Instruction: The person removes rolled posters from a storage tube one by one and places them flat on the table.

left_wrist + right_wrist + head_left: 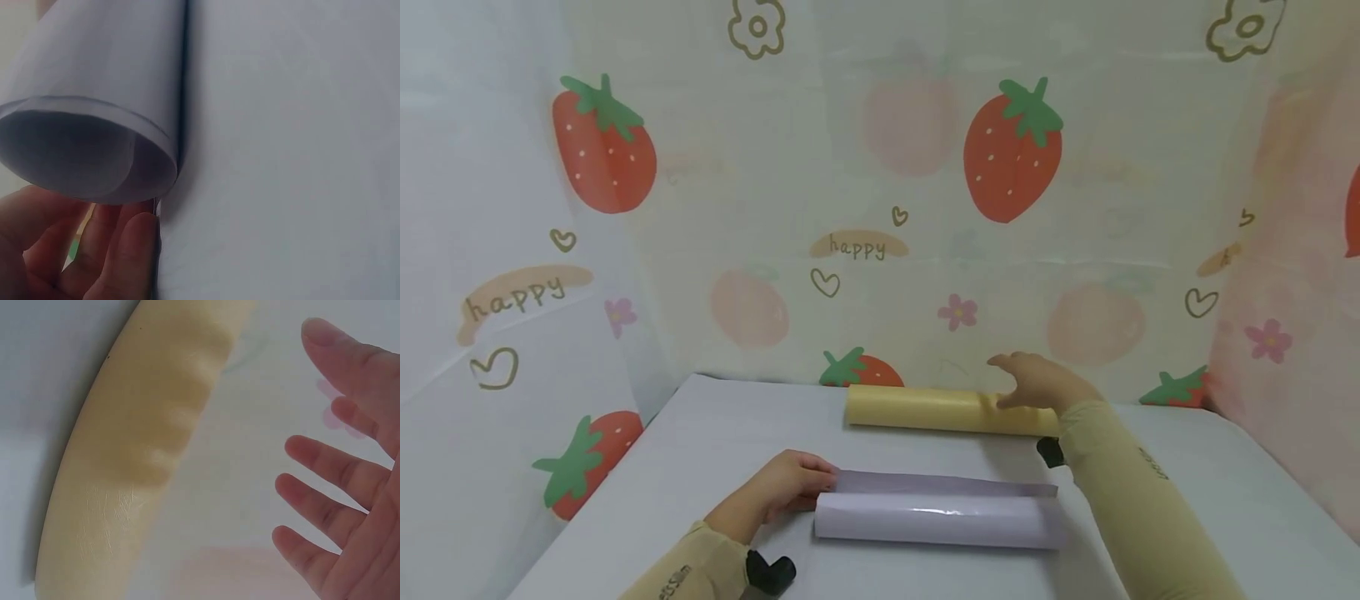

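A lavender paper roll (936, 521) lies crosswise on the table, its loose flap (947, 484) standing up along the far side. At the flap's left corner, my left hand (797, 482) pinches the sheet's edge. The left wrist view shows the roll's hollow end (87, 153) with my fingers (128, 256) just below it. Farther back lies a yellow roll (925, 408), smooth and slightly shiny. My right hand (1037, 382) hovers at its right part with fingers spread. In the right wrist view, a gap separates those fingers from the yellow roll (125, 456), which bears their shadow.
The white tabletop (745, 425) runs back to a hanging cloth (925, 183) printed with strawberries, hearts and flowers. Similar cloth closes off the left (490, 208) and right sides. Dark wrist-worn pieces (770, 573) show at both sleeves.
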`<action>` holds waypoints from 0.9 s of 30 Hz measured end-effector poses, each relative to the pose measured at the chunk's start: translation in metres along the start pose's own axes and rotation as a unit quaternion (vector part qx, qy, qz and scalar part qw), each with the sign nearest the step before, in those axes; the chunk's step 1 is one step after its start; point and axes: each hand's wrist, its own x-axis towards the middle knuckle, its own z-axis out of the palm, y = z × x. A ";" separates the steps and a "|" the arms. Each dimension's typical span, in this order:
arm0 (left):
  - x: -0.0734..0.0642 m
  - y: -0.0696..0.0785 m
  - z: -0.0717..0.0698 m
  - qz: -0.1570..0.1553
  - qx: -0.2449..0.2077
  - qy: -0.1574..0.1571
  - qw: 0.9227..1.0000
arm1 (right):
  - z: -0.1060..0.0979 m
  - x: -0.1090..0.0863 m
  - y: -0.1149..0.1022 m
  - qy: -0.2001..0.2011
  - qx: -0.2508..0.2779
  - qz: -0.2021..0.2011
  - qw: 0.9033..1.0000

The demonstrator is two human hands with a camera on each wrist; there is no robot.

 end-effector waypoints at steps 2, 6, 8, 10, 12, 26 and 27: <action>0.000 0.001 0.001 0.000 0.004 0.003 1.000 | -0.002 -0.006 0.000 0.005 0.005 -0.013 1.000; 0.000 0.000 0.003 -0.001 0.010 0.012 1.000 | -0.004 -0.018 -0.002 0.014 0.007 -0.040 0.999; 0.001 -0.001 0.004 -0.001 0.011 0.015 1.000 | -0.003 -0.024 -0.004 0.016 0.002 -0.049 0.999; 0.003 -0.002 0.004 -0.001 0.011 0.019 1.000 | -0.003 -0.028 -0.005 0.020 -0.003 -0.061 0.998; 0.005 -0.003 0.004 0.001 0.009 0.024 1.000 | -0.002 -0.033 -0.007 0.021 -0.007 -0.068 0.997; 0.019 0.003 0.016 0.002 -0.004 0.058 0.998 | 0.010 -0.059 -0.025 0.019 0.020 -0.081 0.996; 0.021 0.004 0.016 0.003 -0.007 0.061 0.998 | 0.011 -0.060 -0.026 0.019 0.024 -0.080 0.996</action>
